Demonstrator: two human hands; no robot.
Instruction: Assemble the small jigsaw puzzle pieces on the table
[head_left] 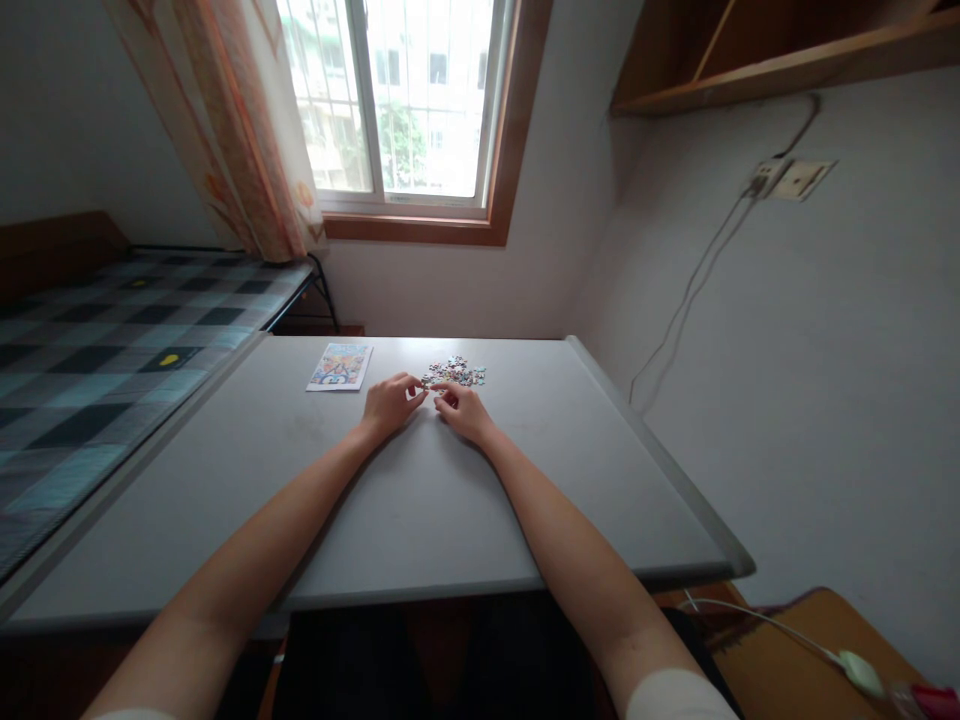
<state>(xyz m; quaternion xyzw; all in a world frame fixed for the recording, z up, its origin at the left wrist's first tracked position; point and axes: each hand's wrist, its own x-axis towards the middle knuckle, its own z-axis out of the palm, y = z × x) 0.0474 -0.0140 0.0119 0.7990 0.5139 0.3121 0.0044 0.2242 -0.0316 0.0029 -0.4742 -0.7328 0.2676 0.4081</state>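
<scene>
A small heap of colourful jigsaw puzzle pieces (466, 374) lies toward the far side of the grey-white table. At its near left edge my left hand (391, 402) rests with thumb and index finger closed in a pinch. My right hand (463, 412) is just in front of the heap, fingers curled and the fingertips close to those of the left hand. Anything between the fingertips is too small to make out. Left of the heap, a printed picture sheet (340, 367) with a colourful design lies flat, apart from both hands.
The table (420, 530) has a raised rim. A bed with a checked cover (187, 315) adjoins its left side. Behind are a window (420, 100) and a curtain (225, 120). On the right, cables hang from a wall socket (802, 180); a charger (861, 672) lies below.
</scene>
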